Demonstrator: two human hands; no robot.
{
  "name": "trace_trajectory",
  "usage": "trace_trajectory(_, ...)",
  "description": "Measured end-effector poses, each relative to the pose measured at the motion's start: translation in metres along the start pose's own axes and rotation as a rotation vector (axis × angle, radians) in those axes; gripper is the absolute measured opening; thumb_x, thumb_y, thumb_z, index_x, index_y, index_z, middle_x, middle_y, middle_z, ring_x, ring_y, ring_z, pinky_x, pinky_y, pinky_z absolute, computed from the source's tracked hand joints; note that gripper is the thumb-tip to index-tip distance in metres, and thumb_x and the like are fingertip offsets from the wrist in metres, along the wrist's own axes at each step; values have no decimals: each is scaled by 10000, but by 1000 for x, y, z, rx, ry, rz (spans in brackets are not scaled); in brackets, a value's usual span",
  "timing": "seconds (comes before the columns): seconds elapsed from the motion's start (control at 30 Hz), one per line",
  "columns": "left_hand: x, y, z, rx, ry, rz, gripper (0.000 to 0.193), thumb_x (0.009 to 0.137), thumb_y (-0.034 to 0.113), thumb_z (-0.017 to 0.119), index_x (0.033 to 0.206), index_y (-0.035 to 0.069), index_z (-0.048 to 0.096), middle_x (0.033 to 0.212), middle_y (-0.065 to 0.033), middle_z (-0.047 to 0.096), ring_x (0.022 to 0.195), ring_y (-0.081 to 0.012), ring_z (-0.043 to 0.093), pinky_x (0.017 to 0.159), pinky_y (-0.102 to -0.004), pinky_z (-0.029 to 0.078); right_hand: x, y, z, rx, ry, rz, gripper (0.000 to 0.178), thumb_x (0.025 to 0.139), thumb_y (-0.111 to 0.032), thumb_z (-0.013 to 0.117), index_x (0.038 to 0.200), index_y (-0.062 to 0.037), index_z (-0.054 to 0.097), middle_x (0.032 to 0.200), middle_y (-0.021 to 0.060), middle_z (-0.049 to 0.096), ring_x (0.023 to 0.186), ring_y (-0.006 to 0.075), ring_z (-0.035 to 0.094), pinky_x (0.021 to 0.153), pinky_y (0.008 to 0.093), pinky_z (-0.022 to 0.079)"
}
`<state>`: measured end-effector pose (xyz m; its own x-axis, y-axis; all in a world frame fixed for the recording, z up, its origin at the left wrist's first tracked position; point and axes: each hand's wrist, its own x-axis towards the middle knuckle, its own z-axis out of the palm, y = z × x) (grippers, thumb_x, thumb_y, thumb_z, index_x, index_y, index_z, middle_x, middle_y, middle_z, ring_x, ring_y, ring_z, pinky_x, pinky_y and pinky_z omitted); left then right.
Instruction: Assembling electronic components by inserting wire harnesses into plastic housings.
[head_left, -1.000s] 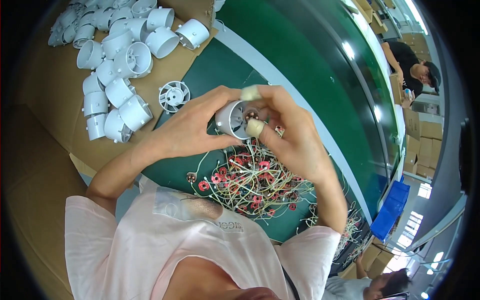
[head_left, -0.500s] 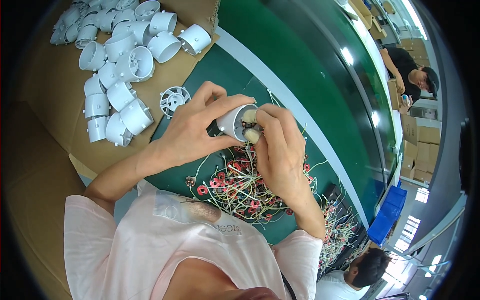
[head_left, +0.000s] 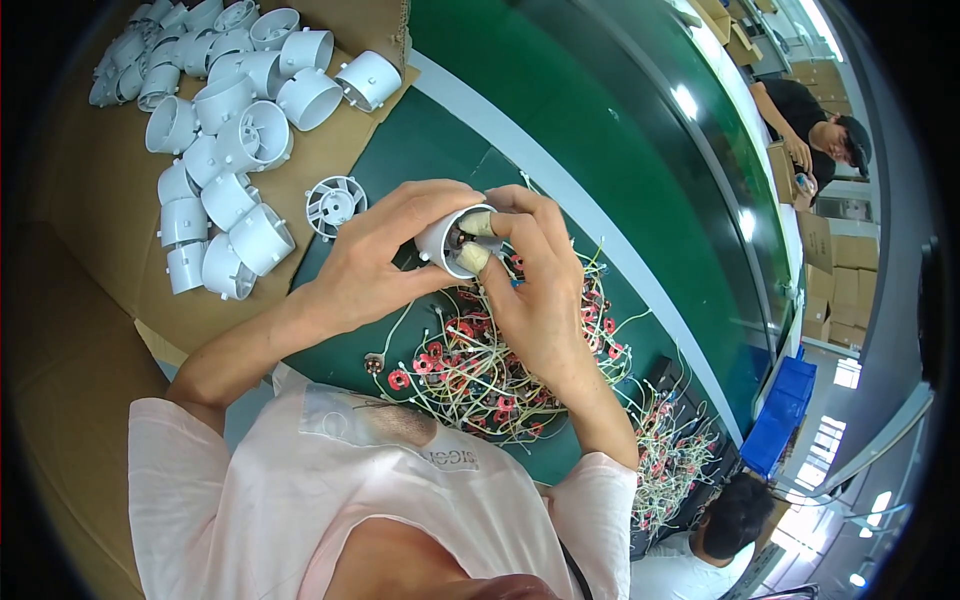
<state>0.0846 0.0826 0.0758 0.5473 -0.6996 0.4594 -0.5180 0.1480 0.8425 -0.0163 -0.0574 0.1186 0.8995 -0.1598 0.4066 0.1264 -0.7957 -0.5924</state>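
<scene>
My left hand (head_left: 365,250) is wrapped round a white cylindrical fan housing (head_left: 432,241), its open end tilted toward my right hand (head_left: 537,275). Pale finger cots cover the thumb and forefinger of my right hand, which reach inside the housing. Between them is a small dark, coppery motor coil (head_left: 457,238), mostly hidden by the fingertips and the rim. Just below both hands lies a tangled heap of red motor coils (head_left: 485,375) with pale wires. Beside my left hand, a white spoked housing (head_left: 335,205) rests on the green table.
Many white housings (head_left: 225,100) stand on brown cardboard (head_left: 330,130) at the upper left. A second heap of wired coils (head_left: 670,450) lies at the lower right. Past a pale strip runs a green surface (head_left: 600,130). One person sits across it, another at lower right, near a blue bin (head_left: 780,415).
My right thumb and forefinger have gone deeper into the housing with the coil. Both hands and the housing sit slightly farther left, and the whole view has shifted a little.
</scene>
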Motion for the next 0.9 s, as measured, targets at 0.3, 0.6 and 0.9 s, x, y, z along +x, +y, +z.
trace_trajectory(0.3, 13, 16, -15, 431, -50, 37, 644, 639, 86, 769, 1224, 54, 499, 1189, -129, 532, 1068, -281, 532, 861, -352, 465, 13, 31, 0, 220, -34, 276, 217, 785, 18, 618, 1001, 18, 595, 982, 100, 645, 903, 171, 623, 848, 313, 489)
trace_trajectory(0.6, 7, 5, -32, 904, -319, -186, 582, 651, 108, 740, 1176, 60, 494, 1198, -162, 459, 1016, -296, 506, 825, -388, 457, 51, 130, -43, -521, 286, -31, 202, 787, 4, 581, 988, 7, 602, 856, 104, 614, 745, 201, 606, 693, 294, 481)
trace_trajectory(0.9, 2, -17, -13, 683, -230, 72, 591, 700, 41, 692, 1249, 94, 477, 1190, -185, 454, 985, -320, 503, 839, -419, 438, -9, 10, -43, -302, -625, 36, 186, 761, 8, 598, 940, -44, 593, 825, 110, 554, 716, 291, 589, 594, 376, 471)
